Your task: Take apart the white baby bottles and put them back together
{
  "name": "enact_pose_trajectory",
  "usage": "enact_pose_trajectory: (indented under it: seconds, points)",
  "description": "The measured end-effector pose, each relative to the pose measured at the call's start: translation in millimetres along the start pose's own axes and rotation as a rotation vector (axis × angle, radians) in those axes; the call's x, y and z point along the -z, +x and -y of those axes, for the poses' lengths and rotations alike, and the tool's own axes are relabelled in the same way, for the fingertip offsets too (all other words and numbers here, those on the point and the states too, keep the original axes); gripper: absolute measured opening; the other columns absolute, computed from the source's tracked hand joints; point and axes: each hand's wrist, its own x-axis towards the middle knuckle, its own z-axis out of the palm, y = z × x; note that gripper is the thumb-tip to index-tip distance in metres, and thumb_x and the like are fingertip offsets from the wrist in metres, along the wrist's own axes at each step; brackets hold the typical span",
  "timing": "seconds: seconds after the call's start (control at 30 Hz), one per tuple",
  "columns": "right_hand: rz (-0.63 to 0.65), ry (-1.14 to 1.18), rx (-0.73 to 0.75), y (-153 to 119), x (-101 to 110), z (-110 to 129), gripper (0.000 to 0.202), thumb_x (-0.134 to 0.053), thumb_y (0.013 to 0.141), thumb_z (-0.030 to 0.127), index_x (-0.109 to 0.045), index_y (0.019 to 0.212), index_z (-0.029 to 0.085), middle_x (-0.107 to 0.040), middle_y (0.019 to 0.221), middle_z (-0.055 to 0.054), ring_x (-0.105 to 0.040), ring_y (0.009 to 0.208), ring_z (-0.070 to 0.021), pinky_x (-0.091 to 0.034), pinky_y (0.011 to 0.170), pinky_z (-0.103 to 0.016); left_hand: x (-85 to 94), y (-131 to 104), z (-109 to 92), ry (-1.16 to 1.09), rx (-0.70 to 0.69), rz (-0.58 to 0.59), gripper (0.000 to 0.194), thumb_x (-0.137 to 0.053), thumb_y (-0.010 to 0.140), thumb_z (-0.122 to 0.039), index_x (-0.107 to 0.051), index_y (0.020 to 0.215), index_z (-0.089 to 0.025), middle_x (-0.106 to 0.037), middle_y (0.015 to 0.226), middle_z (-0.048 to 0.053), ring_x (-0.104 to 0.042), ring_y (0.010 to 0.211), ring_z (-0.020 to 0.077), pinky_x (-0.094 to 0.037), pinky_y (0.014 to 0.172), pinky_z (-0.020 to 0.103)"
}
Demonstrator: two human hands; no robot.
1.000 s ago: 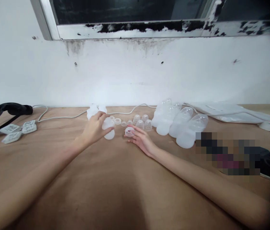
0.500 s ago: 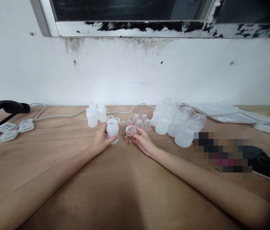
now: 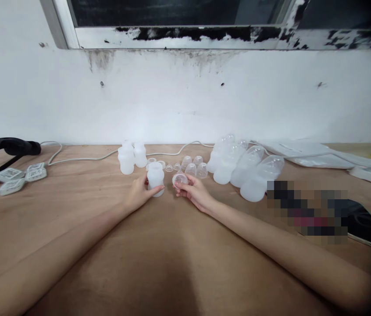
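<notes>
My left hand (image 3: 141, 192) grips a frosted white baby bottle (image 3: 155, 176), which stands upright with its mouth uncovered. Between the fingers of my right hand (image 3: 196, 193) is a translucent bottle collar (image 3: 180, 179), tilted towards me; what looks like a teat sits inside it. Just behind the held bottle lie white collar rings (image 3: 151, 162). Small clear teats (image 3: 169, 168) rest to their right, beside several clear domed caps (image 3: 190, 169). The two hands are apart, and the collar does not touch the bottle.
Uncapped bottles (image 3: 126, 160) stand at the back left. Several capped bottles (image 3: 253, 188) stand to the right, near a clear plastic bag (image 3: 304, 154). A cable (image 3: 83, 159) runs along the wall. Labelled packets (image 3: 11, 186) and a black strap (image 3: 8, 145) lie far left; a dark device (image 3: 366, 221) lies right.
My right fingers have shifted a little on the collar, which is now tipped more towards me. The left hand and its bottle have barely moved.
</notes>
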Motion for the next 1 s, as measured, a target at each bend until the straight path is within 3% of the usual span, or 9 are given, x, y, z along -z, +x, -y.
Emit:
enact_pose_trajectory:
  seconds: [0.17, 0.3, 0.4, 0.53, 0.67, 0.73, 0.8, 0.9, 1.0]
  points:
    - [-0.005, -0.002, 0.047, 0, 0, 0, 0.037, -0.065, 0.061, 0.024, -0.052, 0.096, 0.018, -0.052, 0.079, -0.001, -0.052, 0.063, -0.0091, -0.039, 0.044, -0.017, 1.9, -1, -5, 0.016, -0.020, 0.036, 0.050, -0.055, 0.068, -0.048, -0.051, 0.101, -0.011, -0.058, 0.093, 0.007, -0.054, 0.084, 0.0193, -0.043, 0.072, 0.029]
    - [-0.003, 0.165, 0.096, 3, 0, 2, 0.032, -0.056, 0.070, 0.036, -0.052, 0.097, 0.019, -0.052, 0.094, -0.004, -0.053, 0.076, -0.0121, -0.043, 0.054, -0.021, 3.5, -4, -10, 0.125, -0.195, 0.014, 0.055, -0.054, 0.071, -0.045, -0.043, 0.118, -0.018, -0.050, 0.114, 0.005, -0.047, 0.103, 0.0195, -0.037, 0.087, 0.030]
    - [-0.023, 0.196, 0.160, 3, -1, 3, 0.030, -0.052, 0.073, 0.038, -0.050, 0.098, 0.021, -0.050, 0.102, -0.004, -0.051, 0.084, -0.0131, -0.045, 0.067, -0.026, 2.8, -5, -8, 0.158, -0.213, 0.016, 0.058, -0.056, 0.069, -0.046, -0.041, 0.119, -0.020, -0.049, 0.115, 0.005, -0.046, 0.104, 0.0197, -0.037, 0.086, 0.030]
    - [0.053, -0.049, 0.309, 0, 2, 5, 0.026, -0.058, 0.069, 0.026, -0.046, 0.092, 0.022, -0.050, 0.095, -0.001, -0.050, 0.088, -0.0110, -0.041, 0.081, -0.026, 1.6, -6, -6, 0.167, -0.156, -0.008, 0.053, -0.058, 0.065, -0.049, -0.048, 0.104, -0.016, -0.057, 0.098, 0.005, -0.053, 0.087, 0.0189, -0.041, 0.073, 0.028]
    - [0.197, -0.248, 0.381, 2, 12, 10, 0.043, -0.064, 0.063, 0.019, -0.042, 0.099, 0.025, -0.046, 0.102, -0.001, -0.051, 0.091, -0.0115, -0.040, 0.084, -0.027, 7.5, -7, -14, 0.137, -0.099, 0.051, 0.046, -0.056, 0.066, -0.050, -0.054, 0.099, -0.018, -0.058, 0.093, 0.002, -0.053, 0.084, 0.0174, -0.040, 0.070, 0.026]
    - [0.289, -0.317, 0.372, 4, 16, 15, 0.049, -0.064, 0.063, 0.019, -0.043, 0.106, 0.026, -0.045, 0.108, -0.002, -0.050, 0.095, -0.0131, -0.039, 0.085, -0.029, 14.7, -4, -20, 0.060, -0.015, 0.132, 0.045, -0.056, 0.065, -0.051, -0.056, 0.098, -0.020, -0.059, 0.093, 0.001, -0.054, 0.083, 0.0178, -0.040, 0.069, 0.026]
    - [0.339, -0.403, 0.370, 4, 18, 22, 0.044, -0.063, 0.063, 0.020, -0.048, 0.104, 0.024, -0.046, 0.111, -0.003, -0.048, 0.100, -0.0147, -0.038, 0.087, -0.029, 23.6, 0, -26, -0.073, 0.106, 0.284, 0.045, -0.054, 0.067, -0.051, -0.058, 0.099, -0.020, -0.060, 0.091, 0.001, -0.054, 0.082, 0.0182, -0.041, 0.066, 0.025]
    - [0.317, -0.609, 0.407, 3, 18, 32, 0.037, -0.065, 0.061, 0.024, -0.054, 0.096, 0.021, -0.051, 0.106, -0.004, -0.047, 0.101, -0.0171, -0.038, 0.086, -0.031, 34.5, 7, -32, -0.199, 0.247, 0.462, 0.047, -0.051, 0.069, -0.052, -0.059, 0.100, -0.018, -0.061, 0.084, 0.004, -0.056, 0.075, 0.0188, -0.041, 0.059, 0.024]
    - [0.243, -0.790, 0.397, 2, 16, 40, 0.035, -0.066, 0.060, 0.030, -0.054, 0.091, 0.018, -0.057, 0.093, -0.004, -0.054, 0.087, -0.0173, -0.043, 0.075, -0.030, 36.9, 7, -33, -0.058, 0.152, 0.403, 0.048, -0.054, 0.066, -0.053, -0.059, 0.098, -0.019, -0.061, 0.084, 0.004, -0.056, 0.075, 0.0192, -0.041, 0.060, 0.025]
